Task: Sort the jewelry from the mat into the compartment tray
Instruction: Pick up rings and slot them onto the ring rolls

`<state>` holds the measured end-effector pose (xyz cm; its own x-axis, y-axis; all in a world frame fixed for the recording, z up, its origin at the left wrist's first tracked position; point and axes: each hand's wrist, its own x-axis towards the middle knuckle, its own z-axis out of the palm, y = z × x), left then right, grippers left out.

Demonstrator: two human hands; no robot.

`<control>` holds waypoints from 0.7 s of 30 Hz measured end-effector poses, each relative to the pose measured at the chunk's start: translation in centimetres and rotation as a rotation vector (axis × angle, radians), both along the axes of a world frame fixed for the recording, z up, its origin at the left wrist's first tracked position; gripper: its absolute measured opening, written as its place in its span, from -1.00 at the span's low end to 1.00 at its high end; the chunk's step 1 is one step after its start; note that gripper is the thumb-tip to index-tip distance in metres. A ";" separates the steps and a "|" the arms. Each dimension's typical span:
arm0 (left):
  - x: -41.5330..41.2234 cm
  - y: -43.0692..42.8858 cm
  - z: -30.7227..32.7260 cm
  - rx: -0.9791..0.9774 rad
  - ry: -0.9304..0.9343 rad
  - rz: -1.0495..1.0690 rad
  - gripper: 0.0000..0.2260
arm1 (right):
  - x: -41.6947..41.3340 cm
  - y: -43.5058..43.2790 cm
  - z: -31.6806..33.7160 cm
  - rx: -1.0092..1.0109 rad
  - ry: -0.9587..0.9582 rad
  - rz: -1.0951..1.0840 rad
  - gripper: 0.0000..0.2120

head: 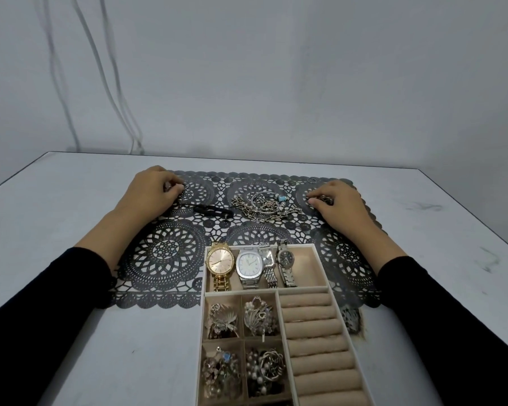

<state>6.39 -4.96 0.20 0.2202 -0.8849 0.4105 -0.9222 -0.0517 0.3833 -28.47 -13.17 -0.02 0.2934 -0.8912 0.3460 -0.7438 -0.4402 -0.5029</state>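
A black lace mat (165, 256) lies on the table. At its far left corner my left hand (153, 191) pinches a small ring (186, 186). On the far right, my right hand (339, 202) curls its fingers over a small metal piece (324, 199). Between them sits a tangled pile of silver chains and bangles (264, 208), with a black strap-like piece (213, 211) to its left. A loose ring (311, 180) lies at the mat's far edge. The cream compartment tray (317, 250) stands near me with several watches (248, 266), brooches (241, 317) and ring rolls (314, 326).
The grey table (71, 332) meets a plain wall at the back. White cables (112, 83) hang down the wall at left. Dark marks stain the table's right side (487, 262). A silvery lace scrap (351, 319) lies right of the tray.
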 end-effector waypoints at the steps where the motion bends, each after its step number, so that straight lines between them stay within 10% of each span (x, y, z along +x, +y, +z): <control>1: 0.1 -0.1 0.1 0.002 0.004 0.001 -0.84 | 0.0 0.0 0.0 -0.002 -0.003 0.004 -0.82; 21: -0.8 1.0 -0.1 -0.113 0.059 -0.049 -0.93 | -0.3 0.5 -0.3 -0.062 -0.215 0.052 -0.96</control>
